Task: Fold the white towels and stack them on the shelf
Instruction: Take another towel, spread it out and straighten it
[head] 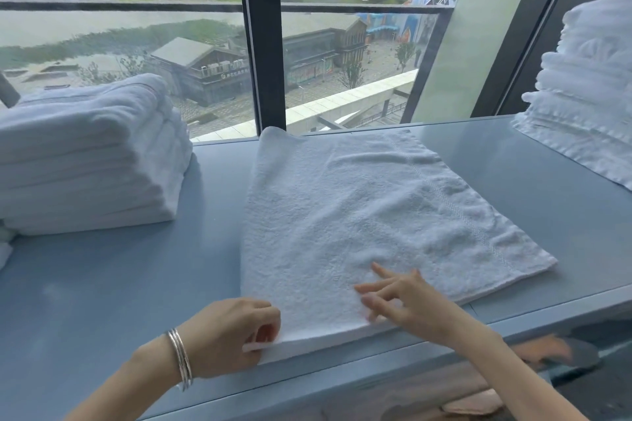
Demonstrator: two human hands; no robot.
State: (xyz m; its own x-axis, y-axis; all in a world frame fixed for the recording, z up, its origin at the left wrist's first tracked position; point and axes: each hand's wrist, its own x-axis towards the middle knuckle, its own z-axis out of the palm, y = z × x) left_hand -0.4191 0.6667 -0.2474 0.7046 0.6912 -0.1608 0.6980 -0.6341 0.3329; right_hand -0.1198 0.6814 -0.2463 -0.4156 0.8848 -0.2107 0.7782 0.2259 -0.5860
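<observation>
A person folds a white towel [369,222] on a grey-blue counter [113,284] beside a tall window [191,44].

The towel lies flat in folded layers at the middle of the counter, its near edge lined up with the counter's front edge. The left hand [232,335], with thin silver bangles [180,357] on its wrist, has its grip pinched on the towel's near left corner, thumb below and fingers curled over the top. The right hand [403,297] rests on the towel near the same edge, its grip spread, fingers fanned apart and pressing lightly on the cloth. A stack of folded towels [89,154] sits at the counter's left end, well apart from the flat towel. A second, taller pile of towels [588,92] rises at the right end.
</observation>
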